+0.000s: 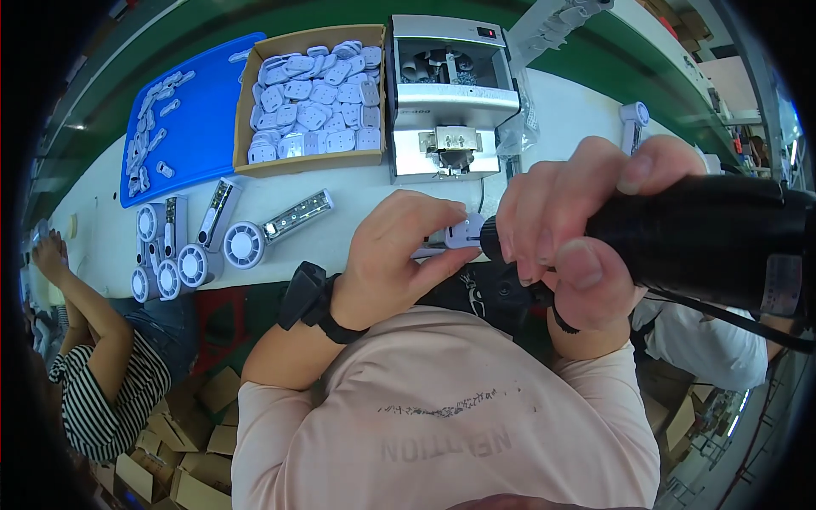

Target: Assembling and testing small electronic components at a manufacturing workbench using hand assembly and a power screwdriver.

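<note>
Pinched between the thumb and fingers of my left hand is a white plastic piece, held at the table's front edge. My right hand wraps round a black electric screwdriver, which lies across the view with its nose pointing left. That nose meets the right side of the white piece; whether the bit sits in a screw cannot be seen. Much of the piece is hidden by my left fingers. To the left of my hands, several small white handheld fans lie on the table, some with their circuit boards exposed.
A silver screw feeder stands beyond my hands, beside a cardboard box of white plastic covers. Farther left, a blue tray carries small white parts. Another fan lies right. A person in stripes sits left; a white sleeve shows right.
</note>
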The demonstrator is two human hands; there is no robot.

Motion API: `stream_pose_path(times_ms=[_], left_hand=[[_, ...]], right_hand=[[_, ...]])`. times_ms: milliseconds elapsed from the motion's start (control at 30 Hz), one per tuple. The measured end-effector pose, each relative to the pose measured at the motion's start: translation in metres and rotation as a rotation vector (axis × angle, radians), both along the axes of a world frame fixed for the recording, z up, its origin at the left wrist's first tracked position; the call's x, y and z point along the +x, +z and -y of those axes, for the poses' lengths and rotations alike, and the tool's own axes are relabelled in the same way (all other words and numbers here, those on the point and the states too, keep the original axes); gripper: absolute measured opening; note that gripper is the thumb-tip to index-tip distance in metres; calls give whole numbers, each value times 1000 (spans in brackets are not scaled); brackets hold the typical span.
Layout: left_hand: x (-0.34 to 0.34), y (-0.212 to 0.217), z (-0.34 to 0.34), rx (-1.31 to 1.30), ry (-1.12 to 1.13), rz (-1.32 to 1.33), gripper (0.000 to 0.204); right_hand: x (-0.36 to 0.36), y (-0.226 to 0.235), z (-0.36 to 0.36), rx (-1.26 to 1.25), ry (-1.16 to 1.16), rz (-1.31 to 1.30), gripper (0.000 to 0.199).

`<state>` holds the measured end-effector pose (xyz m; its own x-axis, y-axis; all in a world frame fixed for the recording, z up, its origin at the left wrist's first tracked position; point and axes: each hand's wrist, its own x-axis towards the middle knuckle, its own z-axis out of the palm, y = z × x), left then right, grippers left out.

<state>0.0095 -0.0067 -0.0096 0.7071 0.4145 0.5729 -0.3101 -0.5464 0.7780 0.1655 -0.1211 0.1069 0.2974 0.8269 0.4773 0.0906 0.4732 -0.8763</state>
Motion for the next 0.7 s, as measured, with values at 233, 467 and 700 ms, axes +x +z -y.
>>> stream_pose_path(times_ms=[233, 467, 700], left_hand=[[6, -24, 13, -51, 16, -47, 55], [-23, -15, -6, 368, -119, -407, 70], [-49, 15, -41, 791, 27, -984, 73]], right_hand=[[-5, -7, 1, 97, -127, -134, 52], [29, -3, 28, 109, -212, -18, 53], [136, -55, 114, -504, -1086, 38, 43]])
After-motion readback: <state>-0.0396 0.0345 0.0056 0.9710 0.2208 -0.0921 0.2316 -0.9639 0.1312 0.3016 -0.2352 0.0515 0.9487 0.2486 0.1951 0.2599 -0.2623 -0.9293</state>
